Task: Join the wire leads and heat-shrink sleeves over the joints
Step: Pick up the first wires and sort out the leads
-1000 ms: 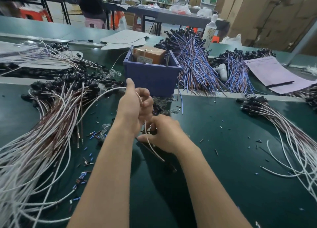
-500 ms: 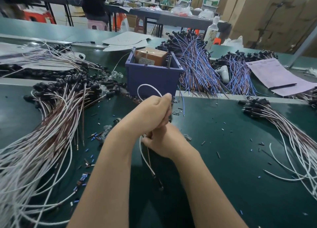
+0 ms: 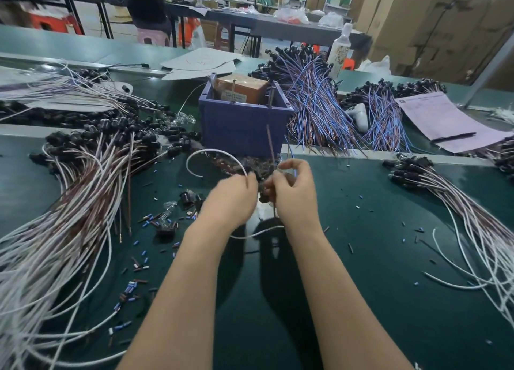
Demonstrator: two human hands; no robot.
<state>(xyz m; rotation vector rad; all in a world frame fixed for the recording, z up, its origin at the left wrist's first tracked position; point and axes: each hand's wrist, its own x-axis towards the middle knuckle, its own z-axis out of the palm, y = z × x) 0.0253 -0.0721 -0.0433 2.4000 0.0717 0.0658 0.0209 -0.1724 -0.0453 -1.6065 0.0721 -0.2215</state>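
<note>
My left hand pinches a white wire that arcs up and to the left from its fingertips. My right hand pinches a thin brown lead that stands up in front of the blue bin. Both hands meet above the green mat, fingertips a few centimetres apart, with a small dark part between them that I cannot make out. A white strand hangs between my wrists. Short blue and dark sleeve pieces lie scattered on the mat to the left.
A blue bin holding a brown box stands just behind my hands. A big bundle of white-brown wires fills the left, another bundle the right. Blue-brown wires, a paper with a pen and a bottle lie farther back.
My hands have separated from their stacked grip and moved up toward the bin. The white wire now loops out to the left of my left hand, and the right hand holds up the brown lead.
</note>
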